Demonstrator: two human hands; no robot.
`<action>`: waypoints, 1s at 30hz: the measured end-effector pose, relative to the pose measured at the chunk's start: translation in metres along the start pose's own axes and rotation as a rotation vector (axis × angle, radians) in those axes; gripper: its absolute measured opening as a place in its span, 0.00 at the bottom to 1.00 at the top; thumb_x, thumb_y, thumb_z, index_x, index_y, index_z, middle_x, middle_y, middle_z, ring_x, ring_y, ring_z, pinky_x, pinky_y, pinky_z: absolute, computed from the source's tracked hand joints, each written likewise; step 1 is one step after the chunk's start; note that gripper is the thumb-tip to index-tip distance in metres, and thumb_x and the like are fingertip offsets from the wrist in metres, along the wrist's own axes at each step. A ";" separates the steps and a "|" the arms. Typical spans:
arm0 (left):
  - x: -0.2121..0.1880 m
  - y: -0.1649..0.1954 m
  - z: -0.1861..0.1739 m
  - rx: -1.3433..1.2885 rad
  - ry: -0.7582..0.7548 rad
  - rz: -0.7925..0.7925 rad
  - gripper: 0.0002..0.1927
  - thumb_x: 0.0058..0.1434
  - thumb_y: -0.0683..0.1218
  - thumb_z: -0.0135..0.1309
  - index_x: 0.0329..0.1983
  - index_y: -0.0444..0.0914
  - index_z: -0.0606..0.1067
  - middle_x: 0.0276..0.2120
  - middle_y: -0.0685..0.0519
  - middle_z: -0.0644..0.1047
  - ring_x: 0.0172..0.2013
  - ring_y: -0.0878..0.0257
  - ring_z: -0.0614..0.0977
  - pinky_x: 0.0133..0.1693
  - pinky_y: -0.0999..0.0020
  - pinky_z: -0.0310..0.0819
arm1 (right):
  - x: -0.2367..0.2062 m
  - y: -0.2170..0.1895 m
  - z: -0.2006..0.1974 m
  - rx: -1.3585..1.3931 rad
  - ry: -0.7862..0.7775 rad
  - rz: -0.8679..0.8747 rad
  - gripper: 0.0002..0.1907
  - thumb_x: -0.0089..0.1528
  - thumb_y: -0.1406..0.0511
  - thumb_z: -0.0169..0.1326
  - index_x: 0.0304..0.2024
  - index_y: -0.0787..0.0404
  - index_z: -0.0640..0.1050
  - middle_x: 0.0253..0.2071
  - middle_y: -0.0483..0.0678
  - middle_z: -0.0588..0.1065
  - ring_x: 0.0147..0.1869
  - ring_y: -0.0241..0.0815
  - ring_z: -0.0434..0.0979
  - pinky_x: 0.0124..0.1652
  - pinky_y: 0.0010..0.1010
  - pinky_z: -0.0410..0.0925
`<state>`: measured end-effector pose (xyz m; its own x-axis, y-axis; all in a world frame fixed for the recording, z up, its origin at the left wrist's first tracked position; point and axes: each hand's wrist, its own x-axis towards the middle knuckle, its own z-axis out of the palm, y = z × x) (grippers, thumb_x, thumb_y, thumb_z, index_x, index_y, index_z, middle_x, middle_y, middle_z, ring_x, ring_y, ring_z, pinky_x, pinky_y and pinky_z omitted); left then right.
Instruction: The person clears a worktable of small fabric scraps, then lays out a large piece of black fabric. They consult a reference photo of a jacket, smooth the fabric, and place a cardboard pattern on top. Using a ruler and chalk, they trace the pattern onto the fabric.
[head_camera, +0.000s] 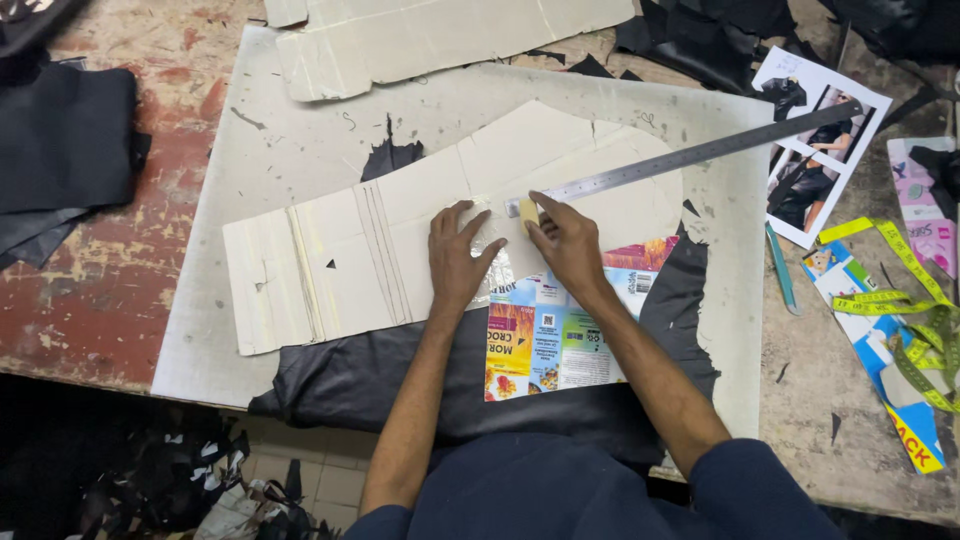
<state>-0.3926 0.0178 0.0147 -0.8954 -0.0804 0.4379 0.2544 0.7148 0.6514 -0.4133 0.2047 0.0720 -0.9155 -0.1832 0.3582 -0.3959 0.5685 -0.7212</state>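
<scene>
My left hand (457, 258) lies flat, fingers spread, on a pale cardboard pattern piece (400, 235) spread over a grey cutting board (290, 150). My right hand (562, 240) pinches a small yellowish block of chalk or wax (528, 212) against the cardboard, right at the near end of a long steel ruler (690, 155) that runs up to the right. A flattened printed carton (550, 335) and black leather (350, 375) lie under the pattern near my arms.
Another cardboard sheet (430, 40) lies at the top. Black leather pieces (60, 150) sit on the worn red table at left. At right are printed photo sheets (815, 150), a teal pen (782, 270) and a yellow tape measure (910, 320).
</scene>
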 end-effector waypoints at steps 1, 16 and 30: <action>-0.001 0.000 0.000 0.006 -0.009 -0.005 0.26 0.53 0.52 0.69 0.54 0.40 0.81 0.60 0.48 0.73 0.61 0.47 0.69 0.61 0.51 0.65 | 0.011 -0.001 0.008 -0.003 -0.021 0.017 0.24 0.61 0.69 0.63 0.61 0.62 0.77 0.40 0.54 0.81 0.38 0.40 0.83 0.38 0.28 0.78; -0.002 0.000 0.002 0.040 -0.007 0.043 0.25 0.53 0.55 0.69 0.53 0.44 0.83 0.62 0.47 0.72 0.63 0.49 0.70 0.60 0.52 0.63 | 0.043 0.018 0.035 -0.136 -0.175 0.003 0.26 0.58 0.70 0.64 0.60 0.65 0.78 0.35 0.55 0.79 0.33 0.43 0.80 0.35 0.33 0.74; -0.003 -0.009 0.010 0.019 -0.038 0.023 0.23 0.54 0.55 0.68 0.52 0.43 0.83 0.64 0.52 0.73 0.66 0.51 0.68 0.62 0.53 0.61 | 0.073 0.024 0.053 -0.169 -0.160 0.016 0.24 0.58 0.70 0.65 0.58 0.66 0.79 0.35 0.58 0.78 0.31 0.45 0.80 0.33 0.35 0.73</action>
<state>-0.3954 0.0183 0.0015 -0.9029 -0.0372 0.4283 0.2685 0.7294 0.6292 -0.4928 0.1625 0.0498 -0.9266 -0.2900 0.2395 -0.3760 0.6961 -0.6116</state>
